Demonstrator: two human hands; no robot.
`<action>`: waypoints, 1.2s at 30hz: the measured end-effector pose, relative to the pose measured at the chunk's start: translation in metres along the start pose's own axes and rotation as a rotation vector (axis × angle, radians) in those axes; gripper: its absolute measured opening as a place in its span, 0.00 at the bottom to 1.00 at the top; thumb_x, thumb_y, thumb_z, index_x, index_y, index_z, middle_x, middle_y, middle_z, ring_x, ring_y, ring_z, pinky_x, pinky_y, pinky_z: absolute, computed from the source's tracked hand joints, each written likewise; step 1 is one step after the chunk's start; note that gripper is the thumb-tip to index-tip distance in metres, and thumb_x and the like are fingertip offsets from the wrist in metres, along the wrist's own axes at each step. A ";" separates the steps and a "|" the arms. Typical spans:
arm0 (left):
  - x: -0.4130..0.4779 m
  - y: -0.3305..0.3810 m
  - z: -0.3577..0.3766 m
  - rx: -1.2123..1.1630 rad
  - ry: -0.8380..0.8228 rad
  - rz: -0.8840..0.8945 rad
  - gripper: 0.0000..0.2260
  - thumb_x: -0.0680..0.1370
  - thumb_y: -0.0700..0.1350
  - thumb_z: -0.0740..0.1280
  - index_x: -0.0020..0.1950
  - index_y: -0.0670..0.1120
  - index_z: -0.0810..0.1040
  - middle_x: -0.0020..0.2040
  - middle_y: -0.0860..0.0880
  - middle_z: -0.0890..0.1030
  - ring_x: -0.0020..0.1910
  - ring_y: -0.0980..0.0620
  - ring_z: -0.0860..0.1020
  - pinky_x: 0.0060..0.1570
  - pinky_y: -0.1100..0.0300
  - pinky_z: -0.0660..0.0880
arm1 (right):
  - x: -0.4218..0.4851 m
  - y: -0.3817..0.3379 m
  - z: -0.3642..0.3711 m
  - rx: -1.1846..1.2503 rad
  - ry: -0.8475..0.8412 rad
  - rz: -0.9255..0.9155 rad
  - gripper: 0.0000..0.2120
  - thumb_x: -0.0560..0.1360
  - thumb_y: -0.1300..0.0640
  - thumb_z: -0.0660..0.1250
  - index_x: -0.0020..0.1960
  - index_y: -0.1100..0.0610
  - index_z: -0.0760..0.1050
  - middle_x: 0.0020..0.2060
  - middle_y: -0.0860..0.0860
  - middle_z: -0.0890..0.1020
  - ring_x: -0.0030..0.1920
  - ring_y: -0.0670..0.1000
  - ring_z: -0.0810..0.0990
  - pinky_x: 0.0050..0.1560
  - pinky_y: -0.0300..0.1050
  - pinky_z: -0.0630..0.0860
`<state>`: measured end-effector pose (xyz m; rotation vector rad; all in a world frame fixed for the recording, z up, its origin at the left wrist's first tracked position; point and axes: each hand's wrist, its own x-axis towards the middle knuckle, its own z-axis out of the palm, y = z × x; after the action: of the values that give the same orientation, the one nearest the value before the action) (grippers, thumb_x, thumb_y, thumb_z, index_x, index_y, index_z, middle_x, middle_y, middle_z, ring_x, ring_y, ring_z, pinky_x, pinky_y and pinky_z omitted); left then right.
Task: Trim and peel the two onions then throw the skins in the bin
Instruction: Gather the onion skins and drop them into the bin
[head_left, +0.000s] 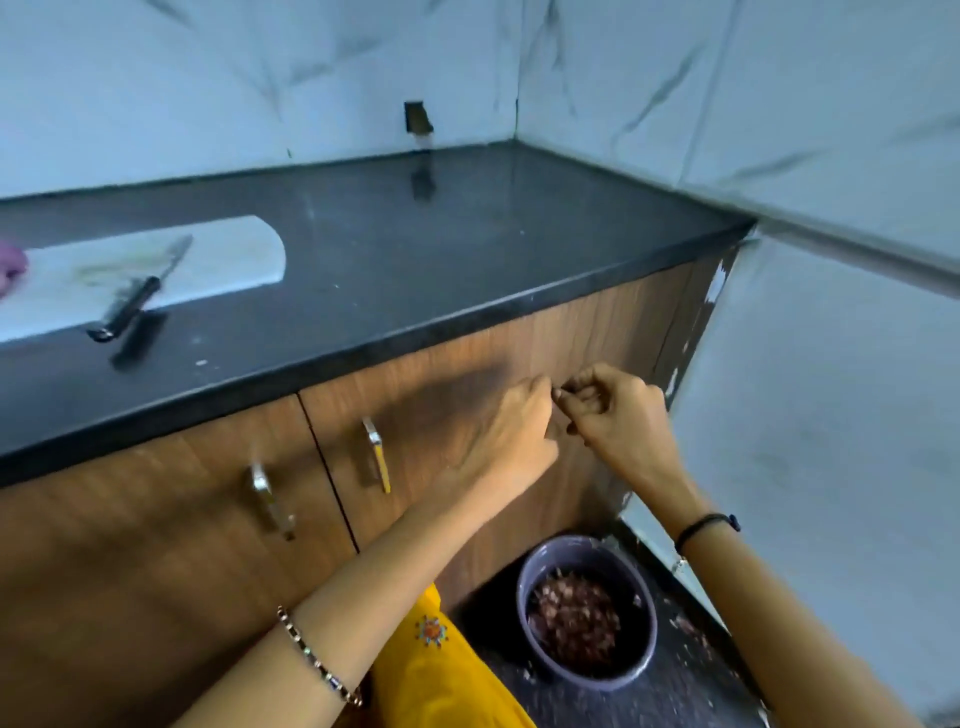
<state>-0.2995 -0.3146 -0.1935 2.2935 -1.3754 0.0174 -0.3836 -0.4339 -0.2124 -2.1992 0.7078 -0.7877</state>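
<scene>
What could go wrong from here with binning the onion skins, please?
The left hand and right hand meet high above the bin, so skin bits may miss it; scraps already lie on the floor beside it. The knife lies with its handle off the cutting board, where a passing arm might knock it.

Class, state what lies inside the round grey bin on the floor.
Reddish-purple onion skins heap inside the round grey plastic bin; its bottom and anything beneath them are covered.
</scene>
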 end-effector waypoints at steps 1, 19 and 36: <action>-0.001 0.001 -0.016 0.045 0.067 0.041 0.10 0.81 0.43 0.64 0.62 0.45 0.72 0.60 0.46 0.77 0.58 0.46 0.78 0.43 0.58 0.67 | 0.004 -0.018 -0.004 0.004 0.018 -0.051 0.04 0.77 0.54 0.73 0.44 0.52 0.80 0.34 0.45 0.84 0.35 0.44 0.84 0.43 0.49 0.84; 0.007 -0.125 -0.170 0.528 0.292 -0.337 0.14 0.82 0.45 0.60 0.67 0.46 0.74 0.65 0.46 0.77 0.69 0.45 0.68 0.62 0.52 0.66 | 0.058 -0.175 0.066 -0.358 -0.397 -0.396 0.15 0.85 0.53 0.54 0.65 0.62 0.68 0.61 0.62 0.77 0.60 0.66 0.77 0.59 0.57 0.72; 0.004 -0.168 -0.177 0.448 0.429 -0.412 0.16 0.81 0.42 0.61 0.69 0.46 0.71 0.66 0.48 0.76 0.69 0.47 0.67 0.61 0.55 0.65 | 0.111 -0.206 0.131 -0.621 -0.744 -0.570 0.27 0.86 0.48 0.40 0.83 0.54 0.42 0.82 0.47 0.43 0.80 0.45 0.35 0.80 0.52 0.34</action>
<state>-0.1179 -0.1830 -0.0981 2.6799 -0.7169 0.7046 -0.1659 -0.3264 -0.0985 -3.0278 -0.0911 0.0899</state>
